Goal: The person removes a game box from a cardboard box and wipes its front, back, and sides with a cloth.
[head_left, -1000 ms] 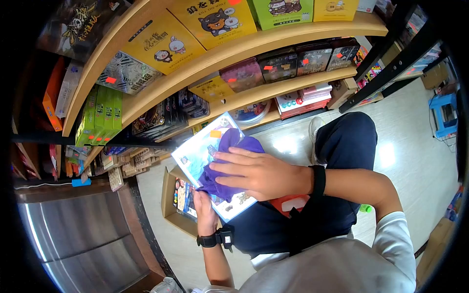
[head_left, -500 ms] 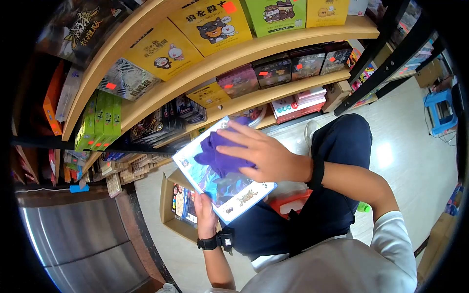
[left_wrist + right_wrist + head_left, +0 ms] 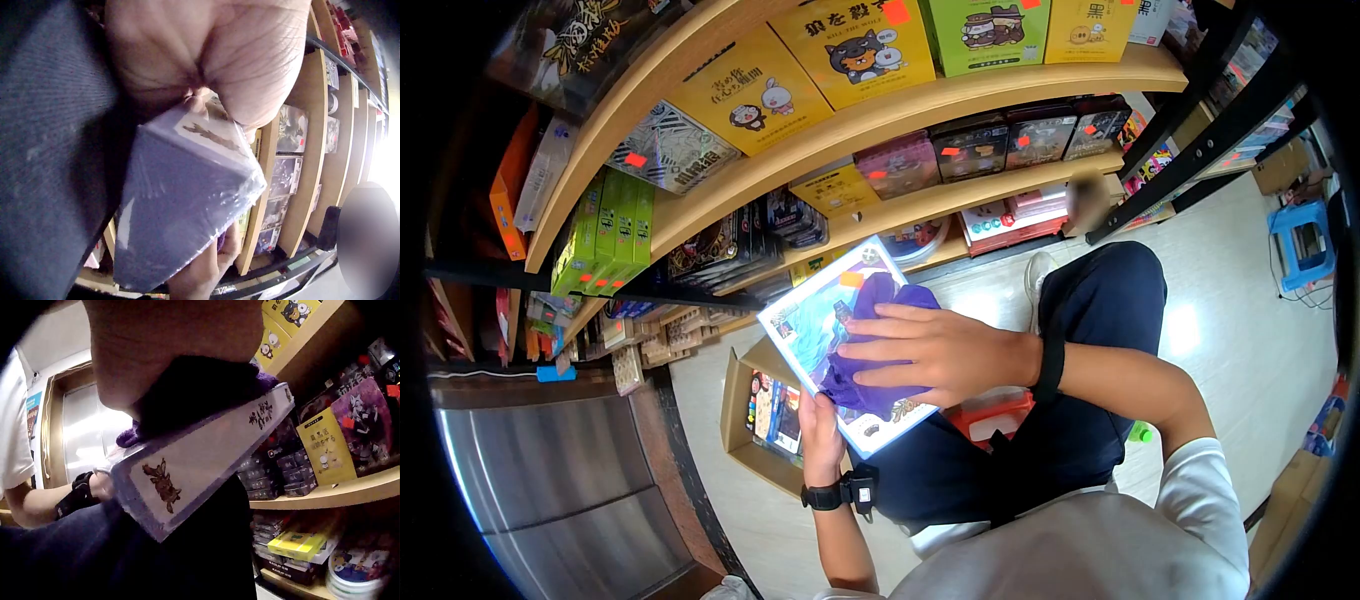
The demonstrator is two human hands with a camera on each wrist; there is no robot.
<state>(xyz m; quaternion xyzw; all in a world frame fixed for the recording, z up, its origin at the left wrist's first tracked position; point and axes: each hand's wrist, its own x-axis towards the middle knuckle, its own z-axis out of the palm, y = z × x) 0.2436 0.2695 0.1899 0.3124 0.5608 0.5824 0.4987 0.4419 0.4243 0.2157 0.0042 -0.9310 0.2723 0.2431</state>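
Note:
A blue-and-white, plastic-wrapped game box (image 3: 798,318) is tilted above the person's lap. My left hand (image 3: 821,435) grips its lower left edge, the thumb on the top face. Spread over the box's picture, my right hand (image 3: 945,355) presses a crumpled purple cloth (image 3: 868,296) with nearly straight fingers. Seen from the left wrist, the plain underside of the box (image 3: 178,194) faces the camera. The right wrist view has the box's white side (image 3: 206,453) with a brown figure printed on it, and a bit of purple cloth (image 3: 267,380) under the palm.
Wooden shelves (image 3: 990,85) of boxed games curve along the front. An open cardboard box (image 3: 745,445) holding games stands on the floor by the left hand. A red object (image 3: 990,415) lies between the legs, and a blue stool (image 3: 1300,245) stands far right.
The right hand has slid the purple cloth up the box's face and then back down toward its lower part. The left hand keeps its grip on the edge.

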